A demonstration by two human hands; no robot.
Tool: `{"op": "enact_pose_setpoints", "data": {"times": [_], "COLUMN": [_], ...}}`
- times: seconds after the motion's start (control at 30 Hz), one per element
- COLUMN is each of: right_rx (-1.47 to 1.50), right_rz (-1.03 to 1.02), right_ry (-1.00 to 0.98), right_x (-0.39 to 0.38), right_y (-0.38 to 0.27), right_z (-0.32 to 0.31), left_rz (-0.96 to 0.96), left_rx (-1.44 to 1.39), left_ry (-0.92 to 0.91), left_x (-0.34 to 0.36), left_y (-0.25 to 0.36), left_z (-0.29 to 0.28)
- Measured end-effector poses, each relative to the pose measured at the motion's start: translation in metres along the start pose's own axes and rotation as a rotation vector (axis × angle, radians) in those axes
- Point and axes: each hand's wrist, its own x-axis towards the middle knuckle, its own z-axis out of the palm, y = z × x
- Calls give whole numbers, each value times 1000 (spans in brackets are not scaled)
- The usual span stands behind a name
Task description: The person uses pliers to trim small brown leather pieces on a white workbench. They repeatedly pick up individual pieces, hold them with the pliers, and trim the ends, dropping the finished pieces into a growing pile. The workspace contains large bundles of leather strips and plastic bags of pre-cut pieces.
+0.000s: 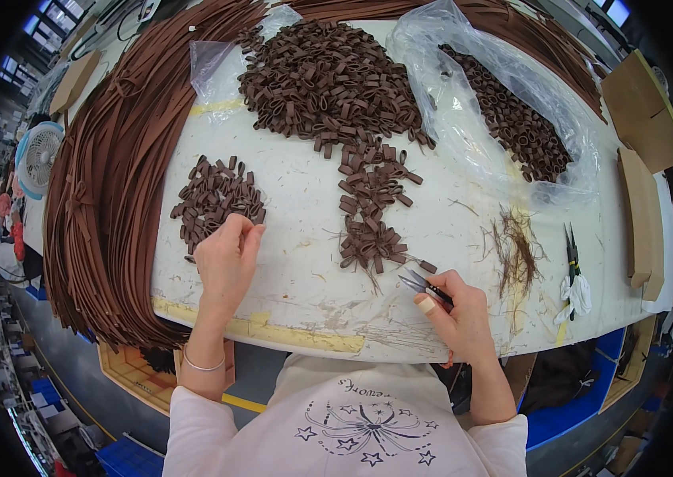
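Note:
My right hand (pixel 457 312) is wrapped round a pair of thread snips (pixel 414 281), its blades pointing up and left. Just beyond the blade tips lies a narrow trail of brown strap loops (pixel 372 238) with loose threads sticking out; one loop (pixel 428 266) sits apart from it. My left hand (pixel 227 256) is closed at the near edge of a smaller pile of brown loops (pixel 213 195). Its fingertips are pressed together, and I cannot see what they hold, if anything. Tape is wrapped round my right thumb.
A large heap of loops (pixel 324 75) covers the far middle. Long brown strips (pixel 106 215) run along the left edge. At the far right lies a clear bag (pixel 464 119) of loops. Thread scraps (pixel 518 250), black-handled scissors (pixel 572 258) and cardboard boxes (pixel 635 215) are at right.

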Motion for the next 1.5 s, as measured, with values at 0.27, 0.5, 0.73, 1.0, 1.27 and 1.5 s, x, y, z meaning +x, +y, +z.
{"op": "enact_pose_setpoints", "data": {"times": [0.27,0.5,0.73,1.0,1.27,1.5], "right_rx": [-375,-501,-12,36,13,8], "right_rz": [-209,-81,15,-37,-45,-58], "right_ry": [-121,48,-115,-169,-159,-138], "right_x": [16,40,10,1,-1,-3], "right_y": [-18,2,-9,-12,-11,-11], "right_z": [28,16,3,23,24,25], "left_rz": [432,474,-799,-759,-717,-710], "left_rx": [-177,-88,-1234,-1223,-1214,-1240], "left_ry": [-339,-355,-822,-809,-804,-795], "left_x": [-10,5,-14,-40,-44,-47], "left_y": [36,45,43,47,49,48], "left_z": [45,67,43,42,42,43]}}
